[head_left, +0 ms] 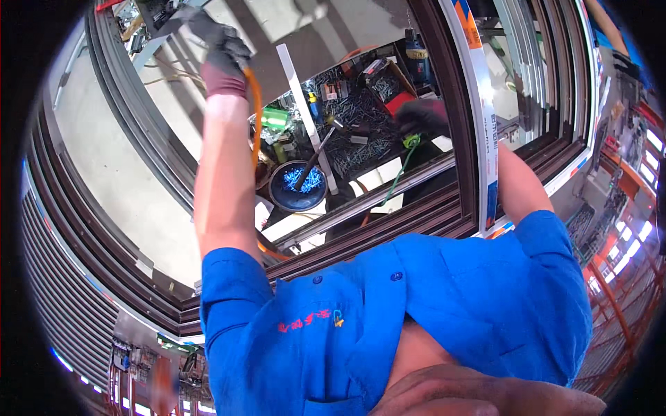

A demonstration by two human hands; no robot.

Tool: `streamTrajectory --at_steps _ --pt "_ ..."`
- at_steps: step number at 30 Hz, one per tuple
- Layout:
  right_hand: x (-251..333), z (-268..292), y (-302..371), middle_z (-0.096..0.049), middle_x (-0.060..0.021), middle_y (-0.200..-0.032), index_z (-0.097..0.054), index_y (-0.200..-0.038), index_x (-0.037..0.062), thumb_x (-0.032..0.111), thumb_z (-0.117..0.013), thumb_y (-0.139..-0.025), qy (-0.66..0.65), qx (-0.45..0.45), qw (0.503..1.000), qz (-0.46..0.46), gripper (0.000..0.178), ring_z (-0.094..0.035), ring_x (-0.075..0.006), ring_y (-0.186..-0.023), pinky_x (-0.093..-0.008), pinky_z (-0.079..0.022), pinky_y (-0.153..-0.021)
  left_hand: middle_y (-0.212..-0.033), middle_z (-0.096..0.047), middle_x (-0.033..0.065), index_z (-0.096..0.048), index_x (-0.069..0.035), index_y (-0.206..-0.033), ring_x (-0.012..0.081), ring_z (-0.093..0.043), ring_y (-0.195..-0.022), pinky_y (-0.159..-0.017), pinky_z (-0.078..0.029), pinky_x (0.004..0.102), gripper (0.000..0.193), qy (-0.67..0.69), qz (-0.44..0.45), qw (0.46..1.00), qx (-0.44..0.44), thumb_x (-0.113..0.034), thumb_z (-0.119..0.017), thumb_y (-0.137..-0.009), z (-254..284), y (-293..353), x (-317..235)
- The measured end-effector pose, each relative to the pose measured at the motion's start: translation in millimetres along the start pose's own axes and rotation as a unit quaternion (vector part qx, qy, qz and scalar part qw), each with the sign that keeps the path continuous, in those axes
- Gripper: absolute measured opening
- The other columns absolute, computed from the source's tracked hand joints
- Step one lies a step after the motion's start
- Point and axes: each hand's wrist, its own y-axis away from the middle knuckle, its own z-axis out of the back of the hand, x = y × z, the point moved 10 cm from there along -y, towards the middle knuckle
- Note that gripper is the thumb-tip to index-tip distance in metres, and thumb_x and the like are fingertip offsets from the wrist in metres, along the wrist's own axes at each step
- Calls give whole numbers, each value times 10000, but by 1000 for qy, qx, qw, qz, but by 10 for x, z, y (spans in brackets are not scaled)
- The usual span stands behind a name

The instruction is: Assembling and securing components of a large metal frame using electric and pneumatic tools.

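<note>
Toward the upper left, my left hand (225, 52) wears a dark grey glove with a maroon cuff. Its fingers close round a dark hand tool (184, 19) whose exact kind is unclear, and an orange hose (256, 114) runs down from it. My right hand (423, 118), in a dark glove, reaches through the brown window frame (466, 118). It hovers over a bench of loose screws (357, 128), close by a bright green fitting (411, 141) on a green hose (397, 182). The right fingers are too dark to make out.
A dark bowl of blue-lit screws (298, 186) stands near the middle, a hammer (318, 156) lying across it. Beside it are a pale metal strip (298, 90), a green box (275, 118) and a red bin (399, 102). Another person's arm (609, 28) shows at the upper right.
</note>
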Motion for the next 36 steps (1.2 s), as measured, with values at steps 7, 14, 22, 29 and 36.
streamTrajectory --at_steps 7,14,22,29,36 --pt "-108 -119 -81 -722 9 -873 -788 -1112 134 418 -664 -1107 134 42 990 30 310 -692 -121 -802 -280 -534 -700 -1062 -808 174 -643 -33 -1514 272 -757 -856 -811 -601 422 756 -542 29 837 68 -297 -886 -849 186 767 1836" --pt "-2 810 1351 -808 -77 -1203 -725 -1426 70 418 -691 -1105 -276 -215 929 120 475 -762 -172 -1001 -344 -607 -880 -1409 -723 244 -531 -178 -1639 457 -706 -1282 -1083 -568 539 833 -695 64 701 145 -382 -841 -893 -173 1789 2283" --pt "1178 241 2909 -788 -113 -1292 -714 -1423 -23 210 -616 -1163 38 -375 802 463 363 -746 -168 -1140 -331 -575 -1044 -1248 -691 215 -698 -148 -1413 422 -674 -1204 -985 -570 542 476 -792 -175 552 193 -163 -711 -937 -95 2493 2203" --pt "1228 -497 3334 -743 -191 -1365 -698 -1386 -69 67 -592 -1123 27 -388 702 596 314 -685 -268 -1322 -401 -505 -1176 -1298 -734 238 -669 -63 -1349 456 -737 -1185 -1018 -587 559 459 -823 137 550 42 -360 -701 -1000 964 2887 2473" --pt "1375 -1115 3247 -724 -215 -1370 -704 -1338 -42 -12 -576 -1065 163 -301 705 621 303 -673 -317 -1332 -424 -507 -1161 -1240 -786 257 -757 -62 -1277 455 -761 -1151 -1001 -594 550 567 -714 227 625 219 -559 -578 -1073 693 3036 2855"
